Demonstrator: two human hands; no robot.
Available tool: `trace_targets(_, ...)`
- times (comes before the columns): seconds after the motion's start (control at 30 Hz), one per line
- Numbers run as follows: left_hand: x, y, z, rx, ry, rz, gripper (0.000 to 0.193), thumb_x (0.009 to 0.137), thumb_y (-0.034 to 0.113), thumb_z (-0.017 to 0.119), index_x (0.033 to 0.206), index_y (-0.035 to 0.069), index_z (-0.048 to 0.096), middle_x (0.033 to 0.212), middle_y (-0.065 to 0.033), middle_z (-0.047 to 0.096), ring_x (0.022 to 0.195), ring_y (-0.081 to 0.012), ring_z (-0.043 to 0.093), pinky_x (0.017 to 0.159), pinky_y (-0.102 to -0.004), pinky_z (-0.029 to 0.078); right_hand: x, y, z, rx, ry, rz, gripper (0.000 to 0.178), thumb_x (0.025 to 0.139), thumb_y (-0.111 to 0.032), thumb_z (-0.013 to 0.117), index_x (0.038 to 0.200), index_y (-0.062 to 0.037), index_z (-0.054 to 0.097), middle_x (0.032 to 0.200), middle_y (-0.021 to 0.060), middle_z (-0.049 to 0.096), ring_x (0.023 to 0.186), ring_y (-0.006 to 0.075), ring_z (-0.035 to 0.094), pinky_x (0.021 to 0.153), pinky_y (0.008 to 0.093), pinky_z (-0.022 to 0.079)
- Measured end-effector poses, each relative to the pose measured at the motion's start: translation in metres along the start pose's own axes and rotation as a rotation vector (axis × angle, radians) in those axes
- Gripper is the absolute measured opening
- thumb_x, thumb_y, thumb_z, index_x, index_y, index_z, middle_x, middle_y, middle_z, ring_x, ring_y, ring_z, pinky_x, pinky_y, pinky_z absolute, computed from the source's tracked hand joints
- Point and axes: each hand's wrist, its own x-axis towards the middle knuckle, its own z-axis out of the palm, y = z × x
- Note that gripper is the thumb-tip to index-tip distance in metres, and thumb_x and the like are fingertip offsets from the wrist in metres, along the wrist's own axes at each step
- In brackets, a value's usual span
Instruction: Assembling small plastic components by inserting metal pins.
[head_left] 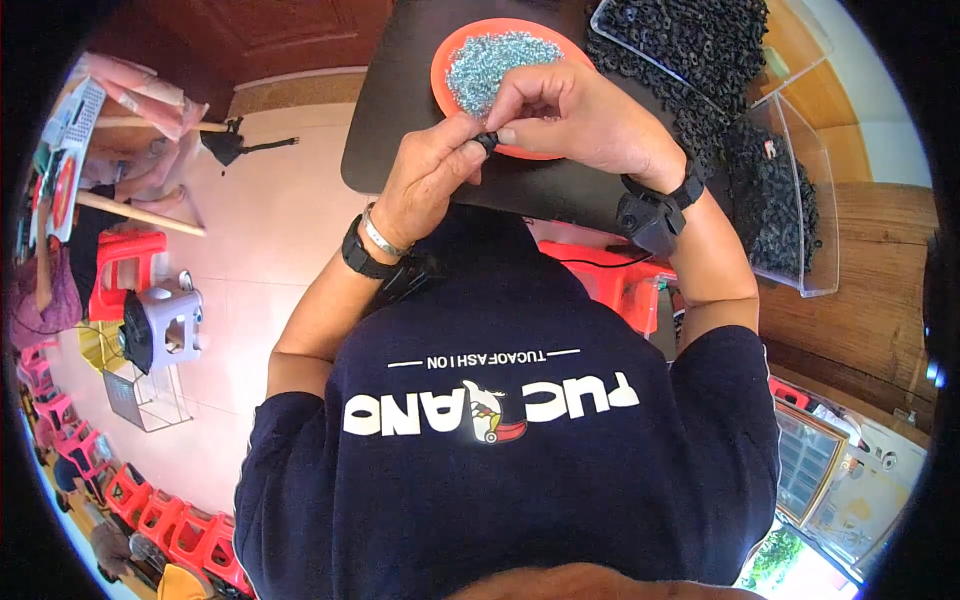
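My left hand (425, 180) holds a small black plastic part (487, 142) between thumb and fingers, over the near edge of the dark table (395, 130). My right hand (590, 115) meets it from the right, thumb and index finger pinched together right against the part. Anything between those right fingertips is too small to make out. Just beyond both hands lies a round orange plate (440, 82), partly covered by my right hand. Heaped on it are many small shiny metal pieces (490, 65), which look like screws.
Loose black parts (705, 125) pile up on the table's right side, around clear plastic bins (818, 235) of more. A red stool (600, 275) stands under the table. At left are another red stool (125, 270), a grey stool (170, 320) and people at another table.
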Motion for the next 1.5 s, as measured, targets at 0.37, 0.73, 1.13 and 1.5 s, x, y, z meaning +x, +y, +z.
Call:
trace_targets(0.37, 0.006, -0.005, -0.004, -0.282, 0.128, 0.055, 0.025, 0.092, 0.023, 0.047, 0.089, -0.001, 0.054, 0.067, -0.0051, 0.054, 0.062, -0.0130, 0.052, 0.062, -0.0257, 0.043, 0.014, 0.016, 0.004, 0.384, -0.027, -0.056, 0.022, 0.089, -0.006, 0.058, 0.110, -0.0017, 0.061, 0.095, 0.0030, 0.065, 0.092, 0.0099, 0.060, 0.082, 0.0244, 0.049)
trace_targets(0.73, 0.003, -0.003, -0.006, -0.331, 0.181, 0.017, 0.028, 0.093, 0.025, 0.047, 0.091, -0.002, 0.053, 0.069, -0.0073, 0.054, 0.064, -0.0151, 0.053, 0.063, -0.0268, 0.044, 0.015, 0.020, 0.006, 0.428, 0.040, -0.049, 0.015, 0.089, -0.008, 0.058, 0.101, -0.0011, 0.062, 0.091, 0.0009, 0.062, 0.082, 0.0059, 0.057, 0.075, 0.0228, 0.048)
trace_targets(1.13, 0.004, -0.004, -0.003, -0.172, 0.205, 0.041, 0.024, 0.094, 0.022, 0.049, 0.093, -0.001, 0.055, 0.069, -0.0040, 0.054, 0.065, -0.0109, 0.052, 0.064, -0.0250, 0.044, 0.013, 0.012, 0.011, 0.467, 0.211, -0.032, 0.016, 0.083, -0.009, 0.064, 0.094, 0.0021, 0.062, 0.082, 0.0063, 0.065, 0.072, 0.0100, 0.062, 0.065, 0.0213, 0.050)
trace_targets(1.5, 0.002, 0.001, -0.004, 0.106, 0.185, 0.110, 0.025, 0.093, 0.023, 0.050, 0.090, -0.001, 0.057, 0.068, -0.0050, 0.056, 0.063, -0.0110, 0.054, 0.059, -0.0247, 0.043, 0.011, 0.012, 0.014, 0.420, 0.155, -0.020, 0.013, 0.082, -0.010, 0.064, 0.088, 0.0012, 0.064, 0.079, 0.0053, 0.065, 0.070, 0.0090, 0.061, 0.064, 0.0211, 0.050)
